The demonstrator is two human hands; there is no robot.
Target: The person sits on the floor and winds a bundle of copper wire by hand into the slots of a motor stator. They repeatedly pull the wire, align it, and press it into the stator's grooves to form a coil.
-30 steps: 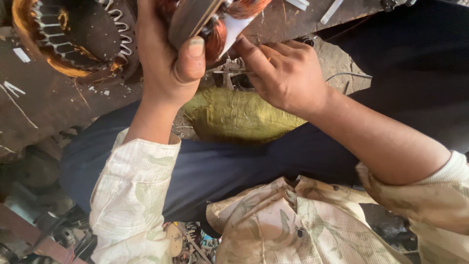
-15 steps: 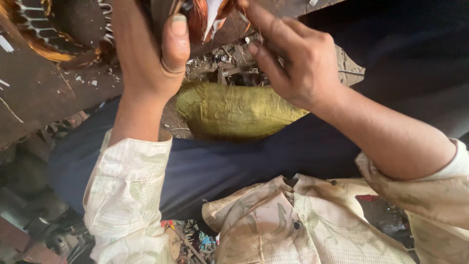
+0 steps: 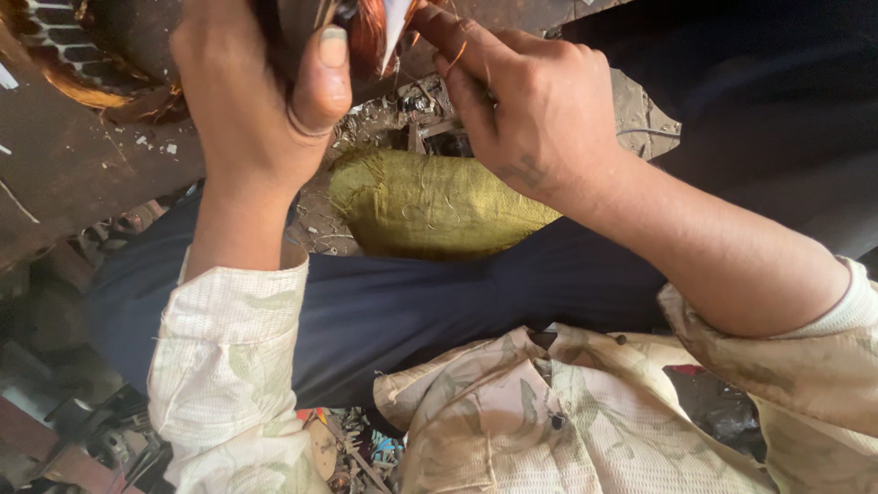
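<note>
The copper-wound coil [image 3: 366, 32] at top centre is gripped by the left hand [image 3: 261, 101]. A thin copper wire [image 3: 455, 57] is pinched by the right hand [image 3: 526, 110]; probably best pulled gently, kept taut.

The left hand [image 3: 261, 101] grips a dark round motor part wound with copper wire [image 3: 366, 32] at the top edge, thumb pressed over it. The right hand [image 3: 526, 110] pinches a thin copper wire strand [image 3: 455, 57] beside white insulating paper [image 3: 395, 27]. Below lies an olive-green woven sack [image 3: 430, 206] on dark blue trousers [image 3: 412, 311].
</note>
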